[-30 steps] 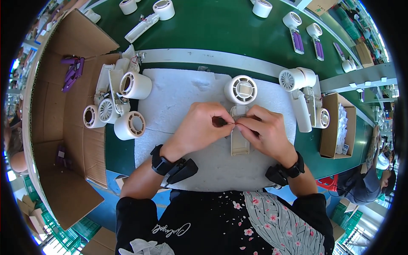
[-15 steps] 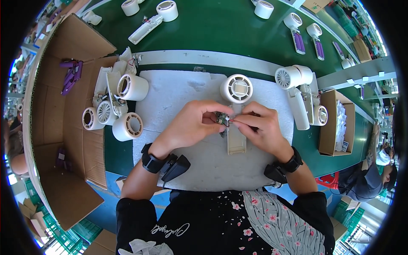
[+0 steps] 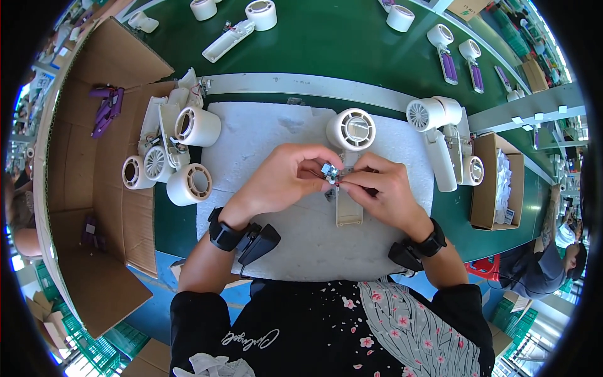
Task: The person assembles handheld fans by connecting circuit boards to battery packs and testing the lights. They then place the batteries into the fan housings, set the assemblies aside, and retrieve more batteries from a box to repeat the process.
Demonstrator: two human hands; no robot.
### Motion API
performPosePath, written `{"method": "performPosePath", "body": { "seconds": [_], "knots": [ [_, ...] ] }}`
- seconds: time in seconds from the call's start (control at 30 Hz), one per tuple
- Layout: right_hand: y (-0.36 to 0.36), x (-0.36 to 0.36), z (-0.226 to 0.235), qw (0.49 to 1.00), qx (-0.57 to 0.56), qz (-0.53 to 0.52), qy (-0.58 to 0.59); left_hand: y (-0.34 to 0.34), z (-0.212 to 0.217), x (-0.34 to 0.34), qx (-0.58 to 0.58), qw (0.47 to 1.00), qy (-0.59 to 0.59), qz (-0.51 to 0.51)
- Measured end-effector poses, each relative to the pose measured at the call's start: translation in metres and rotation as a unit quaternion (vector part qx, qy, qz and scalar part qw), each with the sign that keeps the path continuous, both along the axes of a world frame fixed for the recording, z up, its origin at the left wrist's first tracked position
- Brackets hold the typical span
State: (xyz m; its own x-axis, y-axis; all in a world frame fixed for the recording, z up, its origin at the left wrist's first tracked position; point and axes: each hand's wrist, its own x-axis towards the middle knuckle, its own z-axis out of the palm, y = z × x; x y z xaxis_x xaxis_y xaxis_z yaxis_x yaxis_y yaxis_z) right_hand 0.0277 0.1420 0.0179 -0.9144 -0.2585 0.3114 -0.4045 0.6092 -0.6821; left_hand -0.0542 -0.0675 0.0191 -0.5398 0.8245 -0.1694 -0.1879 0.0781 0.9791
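A small circuit board (image 3: 330, 174) is pinched between the thumb and fingers of my left hand (image 3: 276, 181). Close against it, my right hand (image 3: 391, 191) is closed, its thumb and forefinger on thin wires (image 3: 339, 182) at the board's edge. Below both hands lies a white handheld fan body, its round head (image 3: 335, 133) at the far end and its open handle shell (image 3: 349, 212) toward me. My fingers cover the handle's upper part. Under it all is a pale foam pad (image 3: 251, 135).
White fan parts (image 3: 202, 127) are heaped left of the pad, more fan parts (image 3: 442, 157) on the right. A large cardboard box (image 3: 110, 207) with purple battery packs (image 3: 108, 112) stands at left, a smaller box (image 3: 480, 207) at right. Beyond a metal rail (image 3: 308, 82), a green surface (image 3: 333, 47) carries fan bodies.
The circuit board has turned in my fingers and now shows a bright, bluish-white face. Fan bodies on the far green surface have shifted right. Both hands stay nearly in place.
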Motion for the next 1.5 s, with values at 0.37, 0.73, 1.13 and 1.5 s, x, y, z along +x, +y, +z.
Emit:
{"method": "performPosePath", "body": {
  "seconds": [0.37, 0.73, 1.13, 1.5],
  "knots": [
    [0.0, 0.002, -0.001, 1.0, 0.003, -0.016, -0.027, 0.004, 0.001, 0.004, 0.017, 0.999, 0.018, 0.045],
    [0.002, 0.001, -0.002, 0.999, -0.011, -0.005, -0.041, 0.002, 0.002, 0.001, -0.014, 0.989, 0.14, 0.044],
    [0.004, 0.002, -0.008, 0.997, -0.068, -0.017, -0.014, 0.009, 0.001, 0.007, -0.004, 0.962, 0.265, 0.06],
    [-0.002, 0.002, -0.001, 0.993, -0.084, -0.081, -0.023, 0.017, -0.005, 0.023, -0.008, 0.954, 0.266, 0.141]
  ]
}}
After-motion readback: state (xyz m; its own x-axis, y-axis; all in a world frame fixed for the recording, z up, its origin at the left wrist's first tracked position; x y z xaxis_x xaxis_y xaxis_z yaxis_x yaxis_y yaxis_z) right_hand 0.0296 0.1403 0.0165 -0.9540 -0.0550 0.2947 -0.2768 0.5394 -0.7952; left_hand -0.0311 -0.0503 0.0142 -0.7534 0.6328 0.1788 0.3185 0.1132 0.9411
